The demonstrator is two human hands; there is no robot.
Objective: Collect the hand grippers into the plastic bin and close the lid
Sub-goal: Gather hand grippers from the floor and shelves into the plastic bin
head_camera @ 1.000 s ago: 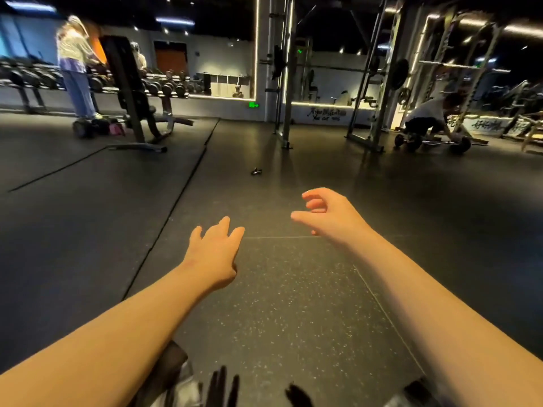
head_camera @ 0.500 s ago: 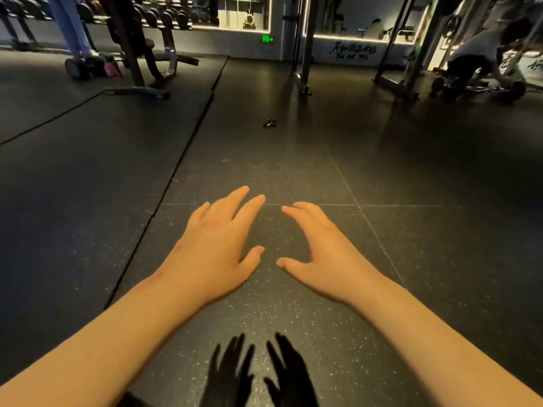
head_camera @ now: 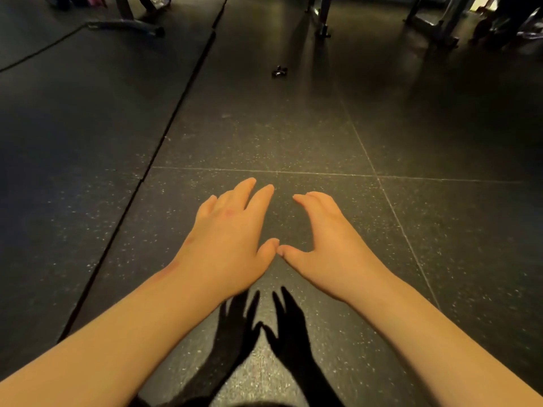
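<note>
1. Both hands have drawn together since half a second ago: the thumbs, apart then, now meet tip to tip, and the view has dipped further toward the floor.
2. The left hand (head_camera: 226, 245) and right hand (head_camera: 333, 249) hover palm-down. The left fingers (head_camera: 260, 198) are loosely spread and nearly straight, and the right ones curve gently downward. Neither hand holds anything.
3. One hand gripper (head_camera: 279, 71) lies on the floor (head_camera: 293, 136) well beyond the fingertips, straight ahead of the gap between the two hands.
4. It is small, black and glossy, a compact knotted shape (too small here to make out its handles).
5. The floor is dark rubber tile flecked with pale speckles. A thin light seam crosses just past the fingertips, and a dark groove runs diagonally to the left of the left fingers.
6. Sharp black hand shadows (head_camera: 241, 327) fall on the tile nearer than the fingers, below the wrists.
7. Far ahead of the left fingers lies a metal bench foot (head_camera: 126, 24). A post base (head_camera: 323, 27) stands beyond the gripper.
</note>
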